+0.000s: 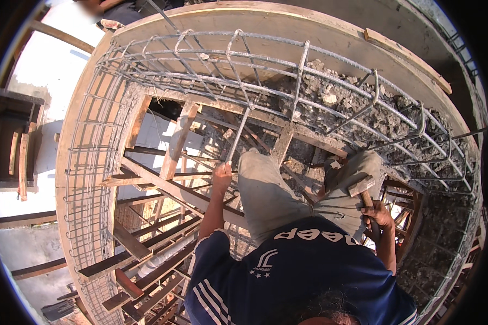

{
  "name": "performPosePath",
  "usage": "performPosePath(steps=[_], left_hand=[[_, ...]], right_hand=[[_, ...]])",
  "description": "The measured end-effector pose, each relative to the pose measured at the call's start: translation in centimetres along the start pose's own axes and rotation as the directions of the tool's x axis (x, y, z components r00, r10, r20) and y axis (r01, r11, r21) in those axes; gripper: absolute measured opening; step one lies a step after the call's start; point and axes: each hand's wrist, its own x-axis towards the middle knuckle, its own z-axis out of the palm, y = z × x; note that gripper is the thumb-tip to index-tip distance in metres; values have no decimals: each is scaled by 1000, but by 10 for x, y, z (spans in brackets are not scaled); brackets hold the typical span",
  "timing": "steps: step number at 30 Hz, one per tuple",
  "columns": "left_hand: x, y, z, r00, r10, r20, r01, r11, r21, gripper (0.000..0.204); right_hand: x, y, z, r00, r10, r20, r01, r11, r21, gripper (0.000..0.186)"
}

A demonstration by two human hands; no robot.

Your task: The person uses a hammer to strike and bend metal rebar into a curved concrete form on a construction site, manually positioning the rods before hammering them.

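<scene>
My left hand (222,172) is closed around the lower end of a thin straight steel bar (238,134). The bar's far end meets the lower rods of the rebar cage (244,86); whether it is loose or tied there I cannot tell. In my right hand (380,215) is a hammer (361,187), gripped by its wooden handle, with its head raised over my right thigh. The cage runs in a curve ahead of my knees, its long bars crossed by bent stirrups. Rough broken concrete (331,89) lies among its bars on the right.
Curved formwork (287,19) borders the cage on its far side. Below me, timber props and beams (173,192) cross over open gaps. More rebar mesh (89,179) follows the left side. A loose wooden strip (406,59) rests on the far rim. Part of another person (127,12) shows at the top left.
</scene>
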Motion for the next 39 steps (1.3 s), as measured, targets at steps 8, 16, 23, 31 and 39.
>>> performPosePath(steps=[8,16,23,31,39], left_hand=[[-93,16,-14,951,-308,33,309,944,-115,42],[-121,111,-50,692,-489,531,720,404,-565,23],[-116,213,-107,704,-285,651,620,694,-367,35],[-121,284,-101,508,-82,858,554,794,-252,44],[-112,310,-27,387,300,872,735,471,-488,32]], right_hand=[[2,1,-7,998,16,58,-16,1000,7,28],[-13,-6,13,1000,-7,14,6,999,50,23],[20,-8,39,964,-67,258,-35,928,371,22],[11,5,40,942,-163,292,53,936,349,16],[-36,-10,59,893,-389,225,267,862,430,25]])
